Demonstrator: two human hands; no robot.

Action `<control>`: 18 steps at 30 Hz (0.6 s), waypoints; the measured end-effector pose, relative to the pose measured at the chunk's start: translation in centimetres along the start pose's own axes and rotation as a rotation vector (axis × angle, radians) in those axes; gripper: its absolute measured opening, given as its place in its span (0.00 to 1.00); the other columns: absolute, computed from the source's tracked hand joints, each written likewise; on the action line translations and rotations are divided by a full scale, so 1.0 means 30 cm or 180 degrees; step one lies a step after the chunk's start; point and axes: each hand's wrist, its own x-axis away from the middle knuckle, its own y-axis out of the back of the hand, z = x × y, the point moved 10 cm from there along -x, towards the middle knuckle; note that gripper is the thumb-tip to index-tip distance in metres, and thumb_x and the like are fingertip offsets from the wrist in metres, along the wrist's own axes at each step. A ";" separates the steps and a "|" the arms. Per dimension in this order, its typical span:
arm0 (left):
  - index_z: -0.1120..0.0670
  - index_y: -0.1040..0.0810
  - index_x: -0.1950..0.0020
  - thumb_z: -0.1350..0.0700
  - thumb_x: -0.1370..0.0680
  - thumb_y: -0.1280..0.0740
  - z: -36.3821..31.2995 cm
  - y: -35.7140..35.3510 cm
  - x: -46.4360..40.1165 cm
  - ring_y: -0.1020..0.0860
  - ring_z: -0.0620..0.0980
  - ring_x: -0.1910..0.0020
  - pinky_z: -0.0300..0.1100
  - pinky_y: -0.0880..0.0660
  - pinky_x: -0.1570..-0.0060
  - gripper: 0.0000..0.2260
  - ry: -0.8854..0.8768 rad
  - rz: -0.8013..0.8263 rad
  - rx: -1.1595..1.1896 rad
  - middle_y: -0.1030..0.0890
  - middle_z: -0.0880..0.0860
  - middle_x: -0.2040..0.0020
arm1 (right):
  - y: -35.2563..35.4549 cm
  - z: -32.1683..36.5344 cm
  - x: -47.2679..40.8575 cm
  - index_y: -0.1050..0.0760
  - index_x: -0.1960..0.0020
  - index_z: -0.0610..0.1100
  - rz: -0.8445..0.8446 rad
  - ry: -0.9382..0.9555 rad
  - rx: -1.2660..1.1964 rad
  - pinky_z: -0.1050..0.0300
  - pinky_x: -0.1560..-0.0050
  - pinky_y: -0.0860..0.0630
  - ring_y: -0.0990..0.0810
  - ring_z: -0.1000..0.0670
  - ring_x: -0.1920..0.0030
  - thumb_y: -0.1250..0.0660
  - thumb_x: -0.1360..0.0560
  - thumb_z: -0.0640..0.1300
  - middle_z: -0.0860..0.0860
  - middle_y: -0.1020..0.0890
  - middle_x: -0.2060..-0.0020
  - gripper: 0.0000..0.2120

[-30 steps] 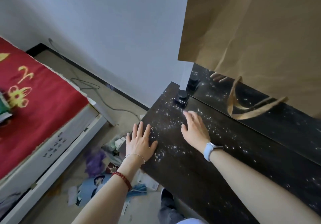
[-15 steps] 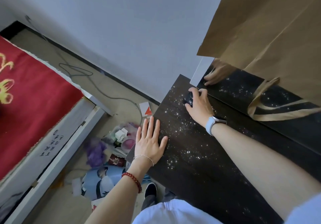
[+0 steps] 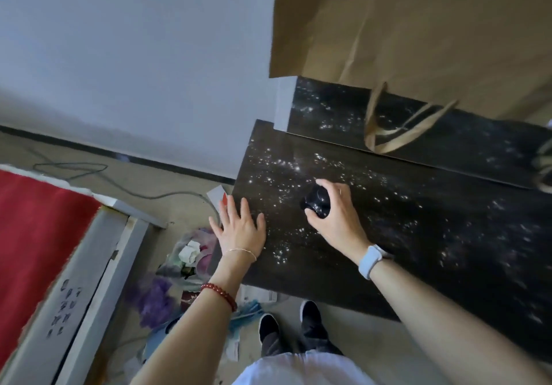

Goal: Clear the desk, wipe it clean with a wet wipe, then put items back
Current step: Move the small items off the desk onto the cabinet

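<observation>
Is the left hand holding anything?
No, the left hand lies flat, fingers spread, on the desk edge.

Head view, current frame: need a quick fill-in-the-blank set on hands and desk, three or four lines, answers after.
1. The right hand grips a small ____ object above the desk.
2. The left hand lies ____ on the desk's corner, holding nothing.
3. The big paper bag at the back of the desk is ____ in colour.
4. The blanket on the bed is ____.

Missing words: black; flat; brown; red
</observation>
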 end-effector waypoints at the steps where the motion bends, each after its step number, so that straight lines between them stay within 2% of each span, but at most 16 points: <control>1: 0.54 0.49 0.26 0.47 0.20 0.48 -0.035 0.026 0.019 0.59 0.56 0.25 0.58 0.58 0.28 0.25 -0.0072 -0.0146 -0.0045 0.54 0.56 0.23 | 0.031 -0.024 0.043 0.35 0.33 0.47 -0.0054 -0.0070 -0.0040 0.62 0.45 0.30 0.27 0.50 0.46 0.29 0.30 0.42 0.47 0.34 0.41 0.28; 3: 0.54 0.45 0.26 0.52 0.21 0.45 -0.141 0.048 0.074 0.56 0.57 0.25 0.55 0.54 0.28 0.24 -0.0359 -0.0344 -0.0029 0.51 0.57 0.24 | 0.104 -0.076 0.134 0.35 0.34 0.47 -0.0208 -0.0206 -0.0083 0.62 0.45 0.29 0.27 0.51 0.47 0.29 0.30 0.42 0.47 0.33 0.42 0.28; 6: 0.54 0.40 0.28 0.54 0.22 0.43 -0.341 0.000 0.200 0.51 0.55 0.25 0.53 0.48 0.29 0.22 -0.0874 -0.0338 0.0130 0.47 0.56 0.24 | 0.233 -0.181 0.281 0.34 0.35 0.47 -0.0519 -0.0446 -0.0089 0.62 0.45 0.28 0.26 0.51 0.48 0.28 0.31 0.41 0.50 0.33 0.44 0.27; 9: 0.53 0.37 0.29 0.54 0.22 0.43 -0.553 -0.125 0.357 0.47 0.54 0.26 0.52 0.46 0.30 0.20 -0.1411 -0.0126 0.0089 0.43 0.55 0.25 | 0.370 -0.313 0.450 0.33 0.35 0.47 -0.0757 -0.0742 -0.0068 0.61 0.46 0.29 0.25 0.49 0.46 0.28 0.32 0.42 0.53 0.34 0.45 0.27; 13: 0.56 0.29 0.34 0.54 0.24 0.39 -0.816 -0.332 0.602 0.38 0.58 0.29 0.55 0.41 0.33 0.18 -0.2126 0.0165 -0.0027 0.34 0.57 0.29 | 0.564 -0.529 0.717 0.34 0.35 0.47 -0.1070 -0.1238 -0.0030 0.60 0.46 0.28 0.25 0.46 0.44 0.28 0.31 0.42 0.49 0.32 0.41 0.27; 18: 0.55 0.30 0.34 0.54 0.24 0.41 -1.104 -0.629 0.911 0.35 0.58 0.31 0.55 0.39 0.33 0.19 -0.2627 0.0526 -0.0379 0.32 0.56 0.31 | 0.775 -0.838 1.097 0.35 0.34 0.46 -0.1328 -0.1776 -0.0209 0.56 0.45 0.27 0.25 0.44 0.42 0.30 0.29 0.43 0.46 0.33 0.39 0.26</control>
